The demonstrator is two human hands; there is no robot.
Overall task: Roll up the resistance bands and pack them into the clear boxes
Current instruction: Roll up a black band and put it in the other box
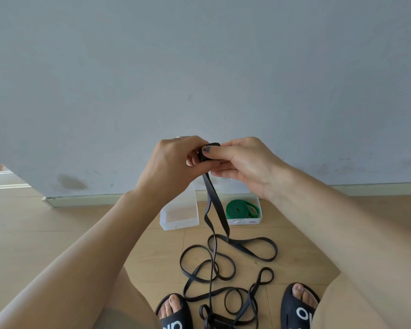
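My left hand (173, 162) and my right hand (242, 162) meet in mid-air, both pinching a small rolled start of a black resistance band (215, 203). The band hangs down from my fingers to the wooden floor, where it lies in loose tangled loops between my feet. Behind it, against the wall, stand two clear boxes. The left clear box (179, 216) holds nothing I can see. The right clear box (256, 218) contains a rolled green resistance band (237, 208).
A grey wall (199, 67) with a pale skirting board rises just behind the boxes. My feet in black sandals (297, 307) rest on the floor at the bottom, on either side of the black loops. Wooden floor extends to the left and right.
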